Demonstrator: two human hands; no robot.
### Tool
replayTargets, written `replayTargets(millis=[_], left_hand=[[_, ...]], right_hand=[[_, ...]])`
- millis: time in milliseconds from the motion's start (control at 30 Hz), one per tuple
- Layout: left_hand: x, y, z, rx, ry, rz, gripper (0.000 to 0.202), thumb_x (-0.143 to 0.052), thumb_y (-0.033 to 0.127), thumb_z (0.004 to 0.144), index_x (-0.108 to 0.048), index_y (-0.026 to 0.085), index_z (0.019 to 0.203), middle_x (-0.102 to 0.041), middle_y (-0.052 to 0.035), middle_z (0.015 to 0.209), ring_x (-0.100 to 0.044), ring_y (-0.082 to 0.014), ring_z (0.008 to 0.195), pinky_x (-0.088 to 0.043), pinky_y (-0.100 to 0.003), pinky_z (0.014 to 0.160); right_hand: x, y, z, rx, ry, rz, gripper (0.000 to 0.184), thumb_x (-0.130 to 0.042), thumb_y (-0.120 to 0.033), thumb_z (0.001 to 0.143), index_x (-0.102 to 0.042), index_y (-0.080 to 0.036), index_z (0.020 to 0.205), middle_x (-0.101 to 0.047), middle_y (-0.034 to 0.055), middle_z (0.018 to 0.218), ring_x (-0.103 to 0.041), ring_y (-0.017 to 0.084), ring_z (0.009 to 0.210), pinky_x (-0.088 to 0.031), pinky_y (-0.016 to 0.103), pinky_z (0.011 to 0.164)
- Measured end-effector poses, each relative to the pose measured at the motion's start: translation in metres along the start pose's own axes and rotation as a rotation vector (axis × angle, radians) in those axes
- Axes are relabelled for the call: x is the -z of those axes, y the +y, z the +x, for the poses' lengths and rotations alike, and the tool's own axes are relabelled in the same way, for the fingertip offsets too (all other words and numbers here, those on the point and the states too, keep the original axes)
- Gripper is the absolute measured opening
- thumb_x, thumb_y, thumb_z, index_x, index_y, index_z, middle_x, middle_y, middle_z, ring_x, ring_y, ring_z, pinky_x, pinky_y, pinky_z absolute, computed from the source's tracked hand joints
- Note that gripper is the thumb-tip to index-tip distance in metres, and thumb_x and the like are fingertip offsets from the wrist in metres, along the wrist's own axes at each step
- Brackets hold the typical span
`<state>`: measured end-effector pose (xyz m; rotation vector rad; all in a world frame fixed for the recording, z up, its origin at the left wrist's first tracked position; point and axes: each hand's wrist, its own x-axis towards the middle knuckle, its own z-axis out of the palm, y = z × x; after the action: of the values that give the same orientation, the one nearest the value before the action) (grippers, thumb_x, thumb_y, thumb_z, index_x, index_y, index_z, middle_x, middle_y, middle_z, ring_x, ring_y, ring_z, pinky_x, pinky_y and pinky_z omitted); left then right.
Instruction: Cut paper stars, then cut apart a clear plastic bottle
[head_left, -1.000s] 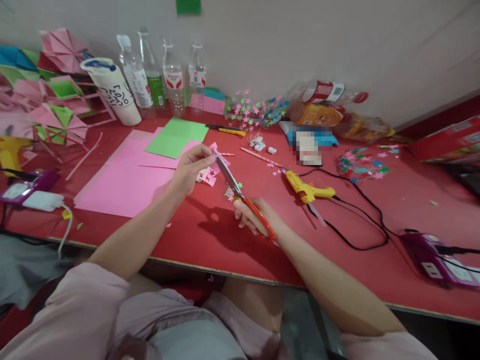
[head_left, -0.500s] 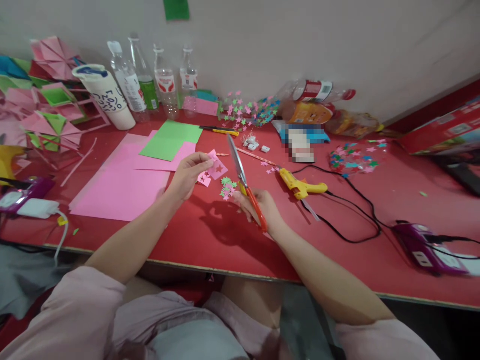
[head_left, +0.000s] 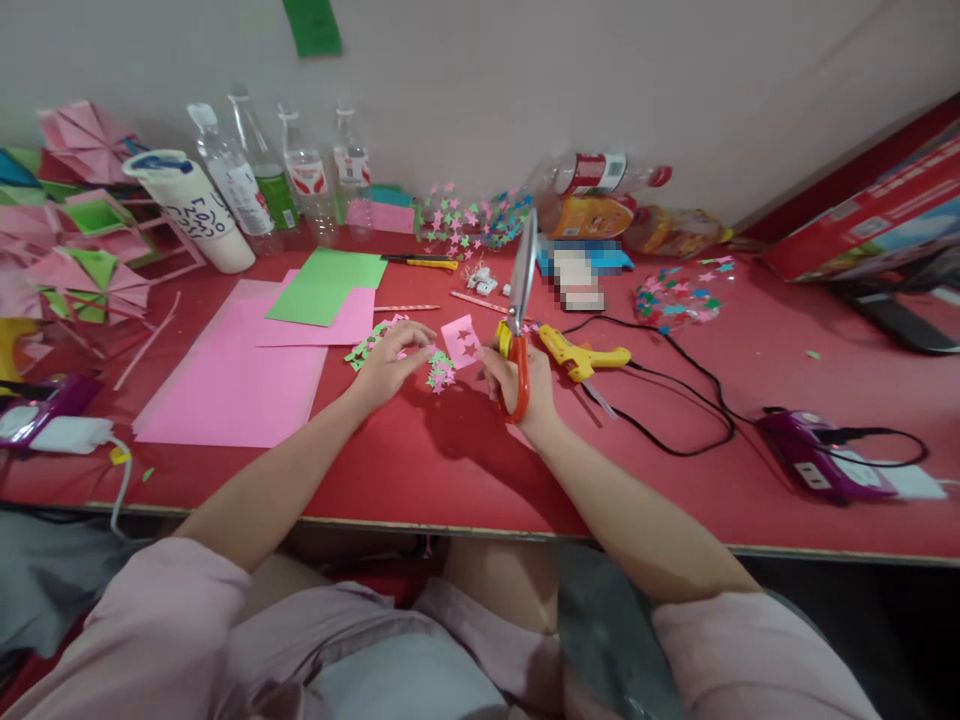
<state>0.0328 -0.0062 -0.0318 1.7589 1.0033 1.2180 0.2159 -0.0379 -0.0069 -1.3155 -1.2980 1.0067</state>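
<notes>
My right hand [head_left: 519, 388] grips scissors [head_left: 517, 330] by their orange handles, and the shut blades point up and away from me. My left hand [head_left: 391, 362] rests on the red table [head_left: 450, 470] with its fingers curled and the tips pinched together on small paper bits. I cannot make out what they hold. A pink paper scrap [head_left: 460, 340] with star-shaped holes lies between my hands. Beside it is a little heap of cut paper stars [head_left: 439, 374].
Large pink sheets [head_left: 240, 375] and a green sheet [head_left: 326, 285] lie to the left. A yellow glue gun [head_left: 581, 355] with a black cord lies right of the scissors. Bottles [head_left: 300, 190], a white cup [head_left: 196, 210], folded paper shapes [head_left: 75, 240] and star piles [head_left: 465, 218] line the wall.
My left hand let go of the pink scrap, which now lies on the table, and dropped onto the paper bits. My right hand swung the scissors upright and toward the middle.
</notes>
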Motion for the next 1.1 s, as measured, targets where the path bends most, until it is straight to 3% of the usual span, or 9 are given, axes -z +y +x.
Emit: replayTargets(millis=[100, 200, 433, 567, 733, 900, 1000, 1100], left_hand=[[0.0, -0.006, -0.002, -0.135, -0.12, 0.462, 0.016, -0.047, 0.025, 0.086, -0.057, 0.017, 0.077, -0.059, -0.0109, 0.107, -0.052, -0.0232, 0.106, -0.037, -0.043, 0.099], [-0.007, -0.013, -0.006, -0.216, -0.223, 0.75, 0.022, -0.04, 0.02, 0.089, -0.061, 0.016, 0.086, -0.056, -0.0147, 0.119, -0.049, -0.0268, 0.111, -0.036, -0.046, 0.1], [-0.014, -0.014, -0.008, -0.281, -0.227, 0.956, 0.02, -0.047, 0.021, 0.086, -0.065, 0.014, 0.088, -0.057, -0.0178, 0.117, -0.049, -0.0319, 0.112, -0.035, -0.05, 0.099], [-0.009, -0.013, -0.007, -0.262, -0.123, 0.842, 0.014, -0.048, 0.02, 0.084, -0.06, 0.015, 0.089, -0.058, -0.0164, 0.111, -0.05, -0.0288, 0.105, -0.039, -0.047, 0.094], [0.002, -0.017, -0.002, -0.193, 0.162, 0.432, 0.011, -0.045, 0.019, 0.082, -0.054, 0.018, 0.087, -0.059, -0.0087, 0.092, -0.054, -0.0207, 0.092, -0.043, -0.039, 0.089], [-0.005, -0.008, -0.002, 0.116, 0.047, -0.251, 0.037, -0.061, 0.033, 0.074, -0.05, 0.021, 0.107, -0.061, -0.0038, 0.099, -0.059, -0.0135, 0.078, -0.048, -0.03, 0.072], [-0.011, -0.003, -0.002, 0.256, -0.004, -0.379, 0.044, -0.07, 0.027, 0.062, -0.052, 0.021, 0.102, -0.061, 0.0027, 0.078, -0.055, -0.01, 0.063, -0.045, -0.025, 0.062], [-0.002, -0.004, 0.004, 0.286, 0.07, -0.358, 0.035, -0.066, 0.026, 0.06, -0.056, 0.02, 0.092, -0.061, 0.003, 0.074, -0.052, -0.0093, 0.059, -0.042, -0.023, 0.057]], right_hand=[[0.003, 0.002, 0.007, 0.039, 0.029, 0.082, 0.03, -0.063, -0.047, 0.074, -0.046, -0.024, 0.065, -0.037, -0.0098, 0.04, -0.037, 0.008, 0.035, -0.051, 0.03, 0.056], [0.004, 0.004, 0.011, 0.034, 0.021, 0.123, 0.03, -0.063, -0.048, 0.075, -0.047, -0.024, 0.067, -0.037, -0.0098, 0.04, -0.036, 0.009, 0.035, -0.052, 0.031, 0.059], [-0.001, 0.008, 0.011, -0.009, 0.003, 0.091, 0.031, -0.064, -0.05, 0.073, -0.047, -0.024, 0.067, -0.038, -0.0096, 0.04, -0.039, 0.008, 0.036, -0.045, 0.026, 0.049], [-0.003, 0.01, 0.01, -0.012, -0.025, 0.106, 0.03, -0.065, -0.048, 0.069, -0.05, -0.022, 0.067, -0.043, -0.0089, 0.041, -0.038, 0.007, 0.034, -0.033, 0.023, 0.038], [-0.004, 0.01, 0.009, -0.016, -0.082, 0.08, 0.035, -0.068, -0.051, 0.067, -0.049, -0.022, 0.064, -0.041, -0.009, 0.038, -0.039, 0.008, 0.033, -0.032, 0.022, 0.037], [-0.006, 0.009, 0.003, -0.007, -0.115, 0.013, 0.033, -0.066, -0.05, 0.067, -0.049, -0.022, 0.063, -0.042, -0.0081, 0.039, -0.04, 0.009, 0.034, -0.032, 0.022, 0.037], [-0.007, 0.014, 0.0, -0.027, -0.103, -0.064, 0.031, -0.065, -0.049, 0.068, -0.051, -0.022, 0.064, -0.043, -0.0074, 0.041, -0.039, 0.009, 0.035, -0.03, 0.022, 0.037], [-0.006, 0.02, 0.0, -0.023, -0.077, -0.12, 0.029, -0.063, -0.048, 0.069, -0.053, -0.021, 0.064, -0.04, -0.0074, 0.04, -0.037, 0.009, 0.036, -0.03, 0.023, 0.038]])
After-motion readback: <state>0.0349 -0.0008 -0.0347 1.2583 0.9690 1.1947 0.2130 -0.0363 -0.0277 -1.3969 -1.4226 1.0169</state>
